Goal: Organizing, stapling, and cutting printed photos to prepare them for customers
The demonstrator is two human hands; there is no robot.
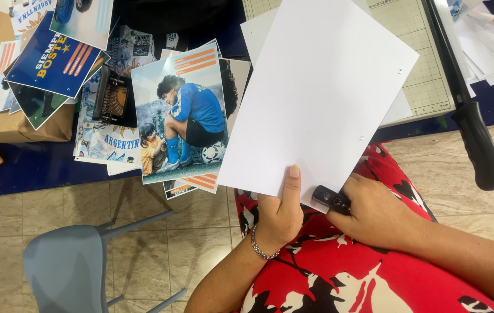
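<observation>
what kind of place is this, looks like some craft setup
Probably a home or small-shop paper-craft table. A paper trimmer with a gridded bed, a heap of printed photos and cards, and the left hand holding a white sheet all suggest print cutting.

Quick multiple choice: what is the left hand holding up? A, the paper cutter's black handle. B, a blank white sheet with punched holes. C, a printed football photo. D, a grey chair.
B: the left hand pinches the bottom edge of the blank white sheet, thumb on top, two small holes near its right edge.
</observation>
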